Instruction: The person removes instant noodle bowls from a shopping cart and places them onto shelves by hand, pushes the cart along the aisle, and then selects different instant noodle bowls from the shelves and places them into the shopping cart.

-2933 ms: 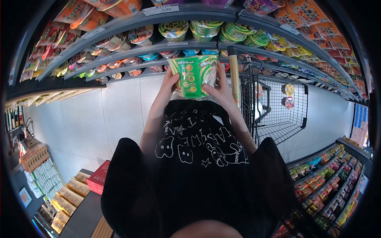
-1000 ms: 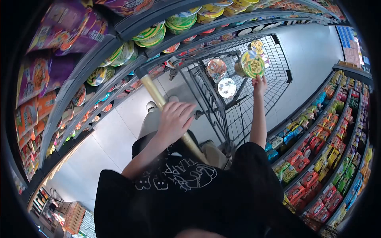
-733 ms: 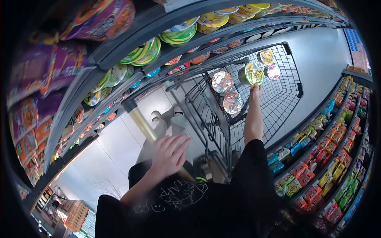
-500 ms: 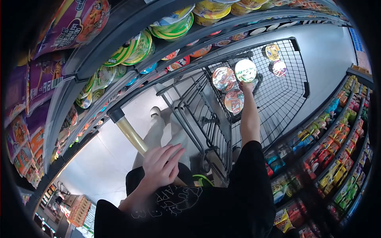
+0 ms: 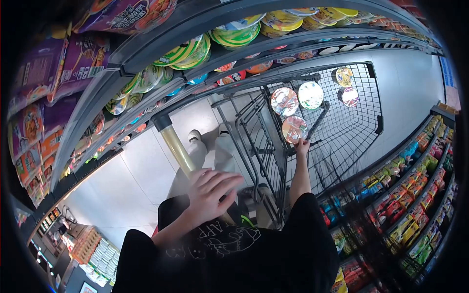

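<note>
The shopping cart (image 5: pixel 268 161) stands in front of me with several round lidded instant noodle bowls in it. My right hand (image 5: pixel 302 146) reaches in, its fingers closed on the near edge of a reddish-lidded noodle bowl (image 5: pixel 294 129). Just beyond sit another red-patterned bowl (image 5: pixel 284 101) and a bowl with a bright white-green lid (image 5: pixel 310 94). Farther in are a yellow-lidded bowl (image 5: pixel 344 76) and a pink-and-white one (image 5: pixel 350 96). Over the gold cart handle (image 5: pixel 176 149), my left hand (image 5: pixel 213 193) has its fingers stretched out and grips nothing.
On the left, a shelf (image 5: pixel 166 54) holds noodle bowls, with purple noodle packs (image 5: pixel 80 61) nearest me. Shelves of colourful snack packets (image 5: pixel 408 195) run along the right. Pale floor (image 5: pixel 132 188) lies left of the cart. Stacked goods (image 5: pixel 90 249) stand at the lower left.
My right hand has moved from the white-green bowl back toward me, to the near reddish bowl. My left hand stays over the handle with fingers outstretched. The view has shifted slightly.
</note>
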Action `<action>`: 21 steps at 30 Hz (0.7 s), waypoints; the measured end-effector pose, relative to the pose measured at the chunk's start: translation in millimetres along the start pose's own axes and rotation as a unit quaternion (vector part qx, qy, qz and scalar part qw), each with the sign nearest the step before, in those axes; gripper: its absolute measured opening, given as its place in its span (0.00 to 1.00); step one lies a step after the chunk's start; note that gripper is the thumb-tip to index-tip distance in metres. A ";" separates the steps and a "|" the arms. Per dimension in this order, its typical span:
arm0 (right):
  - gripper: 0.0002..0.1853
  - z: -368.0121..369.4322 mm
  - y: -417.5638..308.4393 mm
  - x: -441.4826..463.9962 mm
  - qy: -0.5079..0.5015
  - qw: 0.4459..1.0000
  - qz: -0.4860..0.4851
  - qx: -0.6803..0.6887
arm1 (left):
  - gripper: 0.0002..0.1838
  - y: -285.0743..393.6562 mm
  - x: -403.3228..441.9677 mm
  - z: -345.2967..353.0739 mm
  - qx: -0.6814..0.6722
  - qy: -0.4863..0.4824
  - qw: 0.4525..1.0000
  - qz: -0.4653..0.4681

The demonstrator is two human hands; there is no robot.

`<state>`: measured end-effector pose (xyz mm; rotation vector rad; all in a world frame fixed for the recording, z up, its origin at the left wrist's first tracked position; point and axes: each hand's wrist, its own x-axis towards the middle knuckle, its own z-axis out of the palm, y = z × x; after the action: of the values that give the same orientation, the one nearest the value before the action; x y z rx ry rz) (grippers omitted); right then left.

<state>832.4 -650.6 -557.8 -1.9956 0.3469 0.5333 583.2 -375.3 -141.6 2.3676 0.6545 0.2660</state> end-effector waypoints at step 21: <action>0.24 110.0 -147.0 -22.6 0.058 0.998 -0.014 0.029 | 0.10 -5.1 -11.2 11.7 0.011 0.088 0.996 0.009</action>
<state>855.9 -485.1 -478.7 -1.9760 0.4007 0.3859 575.8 -384.2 -154.0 2.3898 0.7220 0.4831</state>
